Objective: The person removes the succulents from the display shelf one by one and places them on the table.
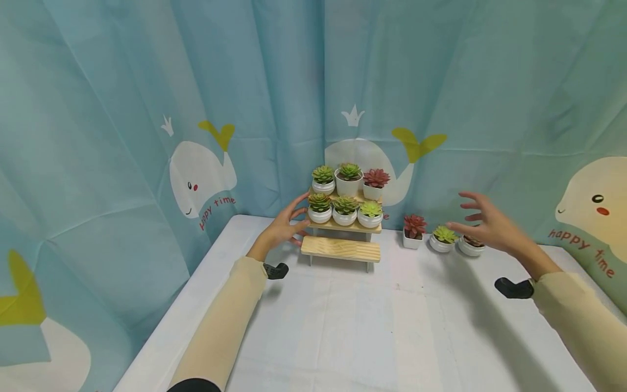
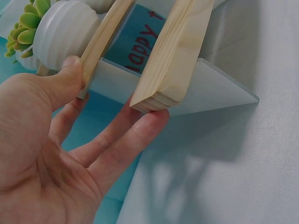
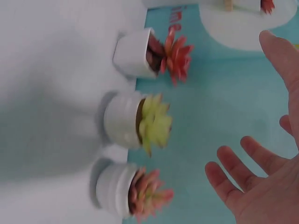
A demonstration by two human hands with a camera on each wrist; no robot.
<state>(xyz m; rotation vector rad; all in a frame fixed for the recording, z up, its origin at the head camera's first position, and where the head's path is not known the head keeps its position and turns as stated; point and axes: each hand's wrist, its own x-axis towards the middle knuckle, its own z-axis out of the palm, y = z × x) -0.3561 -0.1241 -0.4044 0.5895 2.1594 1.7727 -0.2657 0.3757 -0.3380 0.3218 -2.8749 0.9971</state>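
My left hand is at the left end of a tiered wooden plant stand. In the left wrist view its thumb and a finger pinch the end of the middle plank, while other fingers touch the lowest plank. White-potted succulents stand on the two upper tiers, including a red one and a light green one. My right hand hovers with spread fingers, holding nothing, near a red succulent, a yellow-green succulent and a pinkish succulent on the table.
A white-covered table holds the stand and the three loose pots along its back edge. Behind it hangs a blue-green curtain printed with whales. The lowest tier carries no pots.
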